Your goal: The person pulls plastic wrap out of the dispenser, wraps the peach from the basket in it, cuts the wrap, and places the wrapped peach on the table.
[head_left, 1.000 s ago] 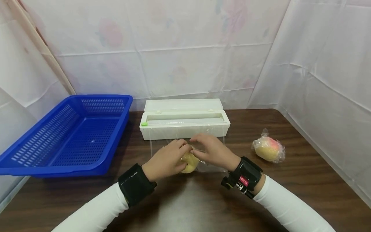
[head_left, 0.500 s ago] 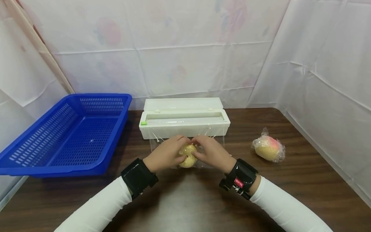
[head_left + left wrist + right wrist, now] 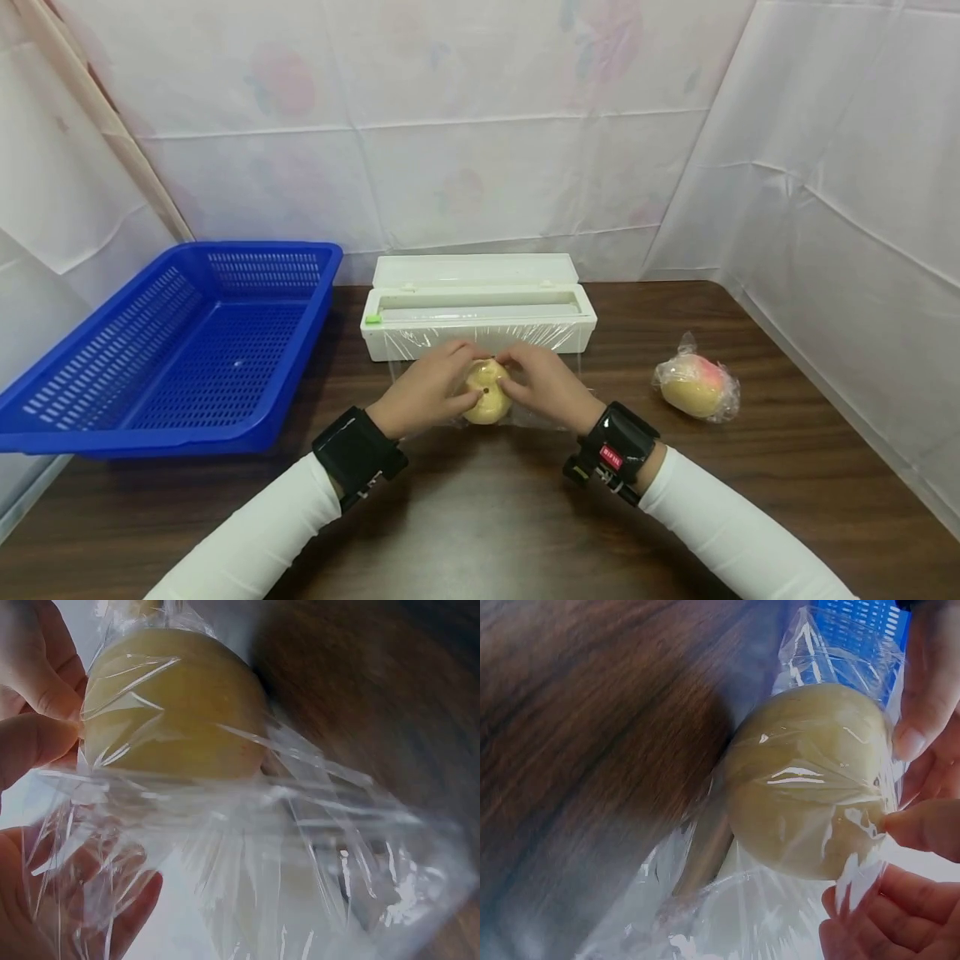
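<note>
A yellow fruit, narrower at its top like a pear [image 3: 487,404], sits on the table under clear plastic wrap [image 3: 795,776]. My left hand [image 3: 429,385] is at its left side and my right hand [image 3: 546,385] at its right, thumbs toward the front and fingers behind. In the wrist views both hands pinch the film close against the fruit, with some fingers behind it. A creased sheet of this film runs from the fruit to a white wrap dispenser [image 3: 480,337] with its lid up and a roll inside.
On the left stands a blue plastic basket [image 3: 258,429]. A yellow-and-pink fruit wrapped in film [image 3: 693,387] lies at the right. The dark wooden table [image 3: 495,533] is backed by pale curtains, close behind the dispenser.
My right hand has come in closer to the fruit, opposite the left. Both hands and the fruit have shifted slightly toward the dispenser, and the film near it now shows many creases.
</note>
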{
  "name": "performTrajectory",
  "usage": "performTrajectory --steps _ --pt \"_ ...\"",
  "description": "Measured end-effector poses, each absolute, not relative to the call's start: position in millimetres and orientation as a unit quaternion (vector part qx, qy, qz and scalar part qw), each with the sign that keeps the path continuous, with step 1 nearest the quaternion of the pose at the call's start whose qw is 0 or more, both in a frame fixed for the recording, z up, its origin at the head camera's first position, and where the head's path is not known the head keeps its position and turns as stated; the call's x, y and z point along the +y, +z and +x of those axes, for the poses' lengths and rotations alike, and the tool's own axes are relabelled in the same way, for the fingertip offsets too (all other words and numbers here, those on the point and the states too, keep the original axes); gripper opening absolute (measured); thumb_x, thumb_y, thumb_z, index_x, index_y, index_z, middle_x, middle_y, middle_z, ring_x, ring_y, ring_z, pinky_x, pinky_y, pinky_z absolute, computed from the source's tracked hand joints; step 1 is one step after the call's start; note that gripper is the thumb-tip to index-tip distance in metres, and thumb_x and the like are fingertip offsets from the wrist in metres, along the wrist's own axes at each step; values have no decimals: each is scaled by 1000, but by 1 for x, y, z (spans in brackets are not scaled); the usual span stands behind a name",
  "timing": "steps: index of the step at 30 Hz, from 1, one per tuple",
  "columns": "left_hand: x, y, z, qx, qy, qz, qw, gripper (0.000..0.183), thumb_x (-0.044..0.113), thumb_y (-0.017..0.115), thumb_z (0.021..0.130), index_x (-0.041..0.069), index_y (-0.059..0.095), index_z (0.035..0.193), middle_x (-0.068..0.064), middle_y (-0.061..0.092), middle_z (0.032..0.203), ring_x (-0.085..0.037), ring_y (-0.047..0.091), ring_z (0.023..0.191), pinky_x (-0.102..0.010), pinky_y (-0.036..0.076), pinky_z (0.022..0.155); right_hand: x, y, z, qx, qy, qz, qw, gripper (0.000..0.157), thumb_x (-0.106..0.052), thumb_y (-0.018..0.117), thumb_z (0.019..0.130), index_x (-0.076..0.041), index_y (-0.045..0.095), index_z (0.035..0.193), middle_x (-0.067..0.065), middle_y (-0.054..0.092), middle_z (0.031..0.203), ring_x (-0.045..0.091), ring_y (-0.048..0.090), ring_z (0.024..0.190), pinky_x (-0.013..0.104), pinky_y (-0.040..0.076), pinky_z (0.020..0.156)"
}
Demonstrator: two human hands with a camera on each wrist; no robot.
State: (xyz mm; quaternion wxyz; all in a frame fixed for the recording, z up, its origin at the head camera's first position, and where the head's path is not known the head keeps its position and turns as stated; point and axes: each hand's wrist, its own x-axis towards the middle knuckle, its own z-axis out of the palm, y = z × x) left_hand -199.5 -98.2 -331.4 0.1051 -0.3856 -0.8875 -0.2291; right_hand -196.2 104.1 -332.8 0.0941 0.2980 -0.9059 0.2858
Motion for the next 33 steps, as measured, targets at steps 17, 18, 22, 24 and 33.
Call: performTrajectory --steps 17,18,22,24,33 --pt "-101 -334 -197 -889 -210 -390 117 43 19 73 79 5 58 117 -7 58 117 -20 56 105 -35 47 90 108 -338 -197 -906 309 276 92 29 -13 67 85 -1 63 112 10 64 110 24 58 106 38 47 90" --pt "-101 -334 -197 -888 -210 -391 116 43 19 73 79 5 58 118 -7 58 117 -20 56 106 -36 47 91 108 -338 -197 -905 307 280 97 30 -14 67 85 -1 62 112 10 64 111 24 58 106 38 47 91" --pt "-102 -333 -195 -888 -211 -393 116 44 20 72 80 5 58 119 -8 58 117 -21 55 105 -36 47 90 108 -338 -196 -897 304 298 114 33 -14 68 84 0 62 113 10 63 112 24 57 108 40 45 93" --pt "-102 -332 -195 -887 -213 -392 118 44 20 72 80 5 58 119 -8 58 117 -21 55 104 -37 47 90 107 -337 -195 -893 305 308 119 33 -14 69 84 0 62 113 10 63 112 24 57 108 40 44 93" --pt "-104 -333 -195 -886 -215 -391 124 43 21 72 79 5 59 117 -8 58 116 -20 55 105 -36 47 90 104 -336 -193 -887 303 323 131 30 -15 69 83 -1 63 109 11 64 111 24 58 107 38 46 92"
